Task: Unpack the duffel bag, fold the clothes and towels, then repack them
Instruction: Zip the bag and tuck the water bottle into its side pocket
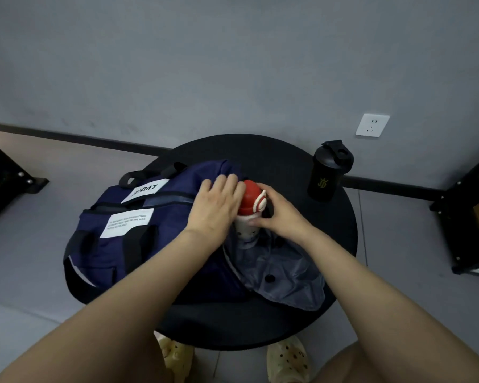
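2 hands: left [216,205] flat on 1 duffel bag [138,230], right [281,214] grips 1 red-cap bottle [250,208].

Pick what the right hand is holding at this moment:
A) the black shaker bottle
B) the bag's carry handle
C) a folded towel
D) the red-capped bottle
D: the right hand grips the red-capped bottle at the open end of the navy duffel bag, while the black shaker bottle stands apart, untouched, on the round table.

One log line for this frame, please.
stage: unpacking | right hand: grips red-capped bottle | left hand: on duffel bag | black shaker: on table
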### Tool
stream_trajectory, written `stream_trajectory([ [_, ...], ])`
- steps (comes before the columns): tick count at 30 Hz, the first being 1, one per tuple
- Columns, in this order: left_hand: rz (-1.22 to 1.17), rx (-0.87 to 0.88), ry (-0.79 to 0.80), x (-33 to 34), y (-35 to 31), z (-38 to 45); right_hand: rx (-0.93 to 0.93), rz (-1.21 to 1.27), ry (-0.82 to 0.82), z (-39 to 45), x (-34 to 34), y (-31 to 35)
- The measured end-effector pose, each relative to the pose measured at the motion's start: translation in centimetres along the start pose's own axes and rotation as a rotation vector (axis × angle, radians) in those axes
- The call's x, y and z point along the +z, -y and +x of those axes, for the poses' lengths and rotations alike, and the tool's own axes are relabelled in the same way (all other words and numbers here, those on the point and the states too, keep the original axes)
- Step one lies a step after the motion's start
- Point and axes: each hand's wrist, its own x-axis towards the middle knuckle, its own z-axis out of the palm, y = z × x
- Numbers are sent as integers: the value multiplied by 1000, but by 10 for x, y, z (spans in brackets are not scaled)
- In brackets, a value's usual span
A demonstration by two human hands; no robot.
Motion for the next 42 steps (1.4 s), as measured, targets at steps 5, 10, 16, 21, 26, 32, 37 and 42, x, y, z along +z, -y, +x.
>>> stream_trajectory([
  [5,-179,-272,159,11,13,-5,-7,63,-5,2,2,7],
  [10,-270,-349,219,10,22,12,-26,66,69,6,3,5],
  [16,-624,-455,103,8,25,19,-37,77,29,9,5,4],
  [21,-837,-468,27,-5,16,22,26,53,-30,12,9,3],
  [26,-975,-467,-4,-18,12,22,-7,-119,-25,12,5,9],
  [32,-1109,-435,26,-19,15,20,-12,-106,-167,12,4,13],
  [37,-888,-342,146,-8,8,16,10,-48,-201,17,8,9],
  [42,-523,-113,56,-1,-6,17,55,55,-44,15,-3,-7],
])
